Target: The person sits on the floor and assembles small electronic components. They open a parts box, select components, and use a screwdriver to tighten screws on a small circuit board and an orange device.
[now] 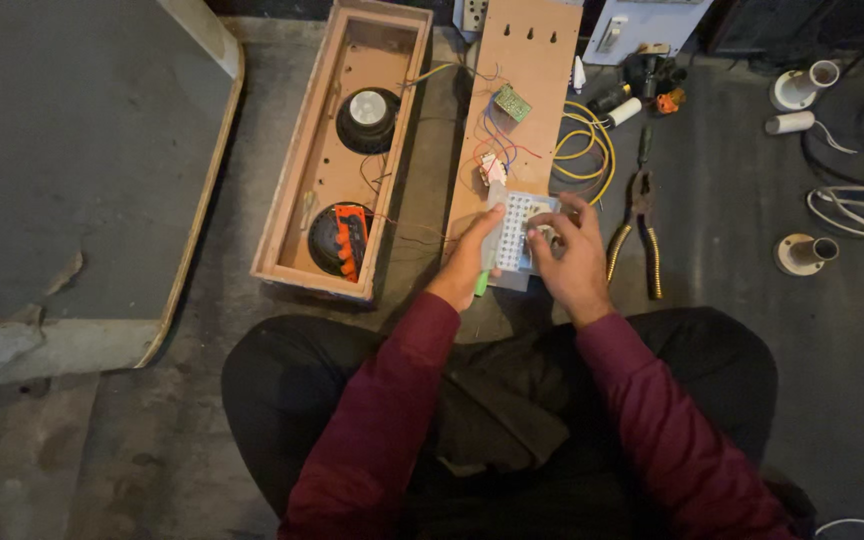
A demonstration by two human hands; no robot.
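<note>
My left hand rests on the near end of a long wooden panel, holding a green tool and touching the left edge of a small white module with a grid of holes. My right hand presses its fingers on the right side of that module. Thin coloured wires run from it to a small green circuit board further up the panel.
An open wooden speaker box with two round speakers and an orange battery holder lies to the left. Pliers and coiled yellow wire lie to the right. White tubes and cables sit at far right.
</note>
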